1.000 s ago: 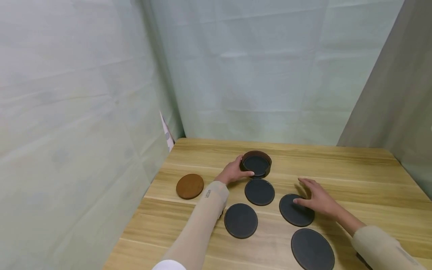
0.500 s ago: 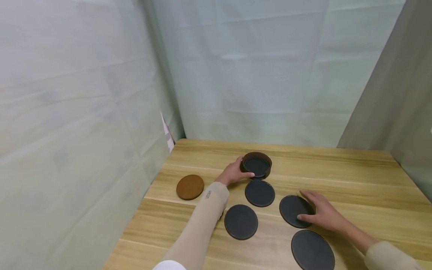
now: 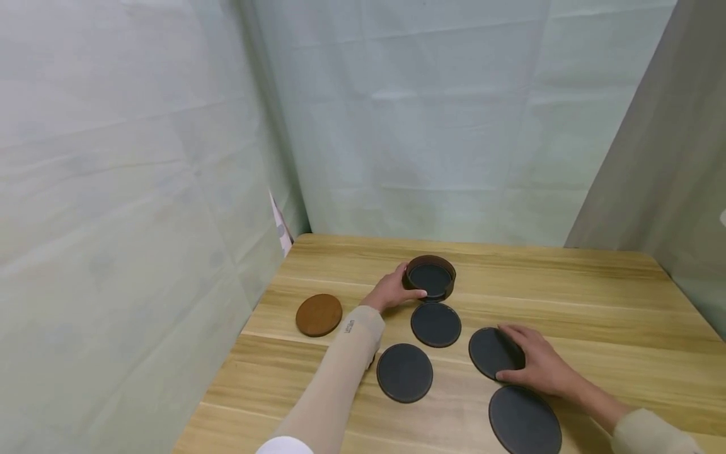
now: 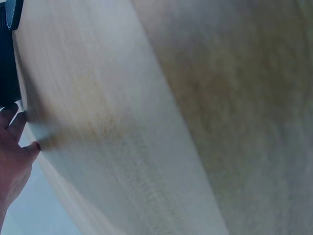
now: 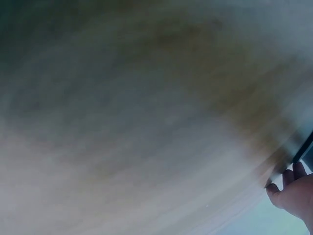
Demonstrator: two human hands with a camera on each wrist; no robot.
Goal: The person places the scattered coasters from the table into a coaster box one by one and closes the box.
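Observation:
My left hand (image 3: 409,281) grips the left side of a round brown holder (image 3: 449,289), thumb on its near rim; a black coaster (image 3: 431,276) lies inside. In the left wrist view only the fingers (image 4: 14,147) and a dark edge of the holder (image 4: 7,73) show. My right hand (image 3: 513,353) holds the right edge of a black coaster (image 3: 486,353) on the table, fingers over its far side, thumb at its near side. The right wrist view shows blurred fingers (image 5: 293,188) beside that coaster's edge (image 5: 305,147).
On the wooden table (image 3: 595,296) lie three more black coasters: one just before the holder (image 3: 435,324), one by my left forearm (image 3: 405,372), a bigger-looking one at the near edge (image 3: 524,419). A brown coaster (image 3: 319,314) sits at the left. Pale curtain walls enclose the table.
My right hand has drawn back toward me along the table and settled over the right edge of the black coaster. The left hand and holder have stayed put.

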